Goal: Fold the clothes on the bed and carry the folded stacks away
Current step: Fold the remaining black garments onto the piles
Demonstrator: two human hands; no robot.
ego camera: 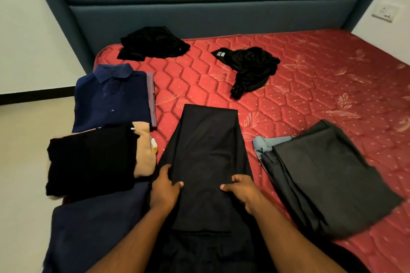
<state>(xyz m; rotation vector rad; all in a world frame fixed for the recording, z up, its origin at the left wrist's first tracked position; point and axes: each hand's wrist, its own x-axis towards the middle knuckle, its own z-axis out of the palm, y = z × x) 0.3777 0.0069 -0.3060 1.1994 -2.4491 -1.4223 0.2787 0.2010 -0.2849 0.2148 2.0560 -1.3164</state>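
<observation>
Dark navy trousers [208, 146] lie lengthwise on the red mattress [310, 77], folded over on themselves. My left hand [164, 188] grips their left edge, fingers tucked under the fabric and thumb on top. My right hand [244, 188] grips the right edge the same way. To the left lie a folded navy shirt [111, 99], a folded black garment [91, 159] on a beige one [144, 148], and a dark blue piece [93, 232]. Folded grey trousers [326, 175] rest on a light blue garment [264, 142] at the right.
Two crumpled black garments lie farther up the mattress, one near the headboard [153, 43], one in the middle [253, 68]. A teal padded headboard [210, 6] stands behind. Pale floor [24, 162] runs along the left; a wall socket [386, 12] is at upper right.
</observation>
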